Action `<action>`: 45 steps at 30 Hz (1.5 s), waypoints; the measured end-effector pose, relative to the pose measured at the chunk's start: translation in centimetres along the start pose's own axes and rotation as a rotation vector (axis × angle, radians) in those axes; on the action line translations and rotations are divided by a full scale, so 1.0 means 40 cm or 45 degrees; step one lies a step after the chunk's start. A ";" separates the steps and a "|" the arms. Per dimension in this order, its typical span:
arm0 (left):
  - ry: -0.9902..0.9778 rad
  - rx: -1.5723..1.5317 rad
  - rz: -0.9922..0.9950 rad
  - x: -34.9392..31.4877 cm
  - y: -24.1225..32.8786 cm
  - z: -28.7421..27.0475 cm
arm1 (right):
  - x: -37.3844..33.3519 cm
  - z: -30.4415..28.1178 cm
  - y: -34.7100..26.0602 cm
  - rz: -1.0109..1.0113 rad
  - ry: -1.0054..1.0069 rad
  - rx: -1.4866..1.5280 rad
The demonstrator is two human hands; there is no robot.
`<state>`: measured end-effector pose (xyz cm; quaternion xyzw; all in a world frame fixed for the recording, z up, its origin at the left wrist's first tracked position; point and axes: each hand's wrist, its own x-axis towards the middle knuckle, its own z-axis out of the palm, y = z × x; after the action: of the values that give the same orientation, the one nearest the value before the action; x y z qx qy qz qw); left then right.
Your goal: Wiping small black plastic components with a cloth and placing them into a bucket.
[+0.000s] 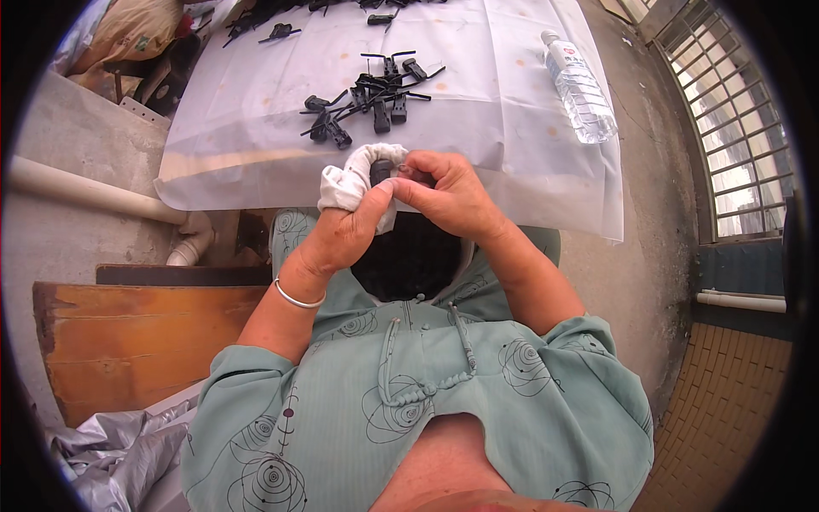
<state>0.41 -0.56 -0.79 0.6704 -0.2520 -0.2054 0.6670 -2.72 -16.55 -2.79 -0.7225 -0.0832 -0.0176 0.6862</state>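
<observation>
1. A small black plastic part (pixel 381 173) sits above the bench's (pixel 256 128) near edge, wrapped in a white cloth (pixel 354 181).
2. Left hand (pixel 341 235) fingers clamp the cloth.
3. Right hand (pixel 448 196) fingers pinch the part.
4. More black clips (pixel 371 98) and a water bottle (pixel 580 85) lie beyond.

A small dark piece (pixel 381 173) is mostly hidden by the white cloth (pixel 351 181) and the fingers (pixel 418 177); more black parts (pixel 281 32) are cut off at the top edge.
</observation>
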 end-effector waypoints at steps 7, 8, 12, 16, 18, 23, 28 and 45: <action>0.130 0.002 0.018 -0.003 -0.026 -0.009 | 0.005 0.017 0.003 -0.277 0.025 -0.281; 0.121 0.113 0.016 -0.006 -0.026 -0.010 | 0.007 0.018 0.000 -0.233 -0.019 -0.323; 0.235 0.565 0.275 -0.026 -0.035 -0.001 | 0.016 0.033 0.003 -0.053 -0.135 -0.364; 0.179 0.397 -0.063 -0.042 -0.017 -0.023 | 0.027 0.050 0.018 -0.089 -0.113 -0.269; 0.112 0.669 0.155 -0.046 -0.031 -0.048 | 0.046 0.025 0.017 0.046 -0.346 -0.363; 0.052 1.138 0.241 -0.070 -0.056 -0.103 | 0.112 0.053 0.035 -0.236 0.120 -1.134; 0.328 0.895 0.151 -0.052 -0.052 -0.143 | 0.186 0.116 0.069 -0.220 0.107 -1.343; -0.097 0.132 0.144 -0.014 -0.039 -0.090 | 0.043 0.019 -0.029 0.084 -0.167 -0.391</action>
<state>2.27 2.60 -2.31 0.6805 -0.3250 -0.1792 0.6318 -1.27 -15.58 -1.43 -0.8207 -0.1005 0.0398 0.5610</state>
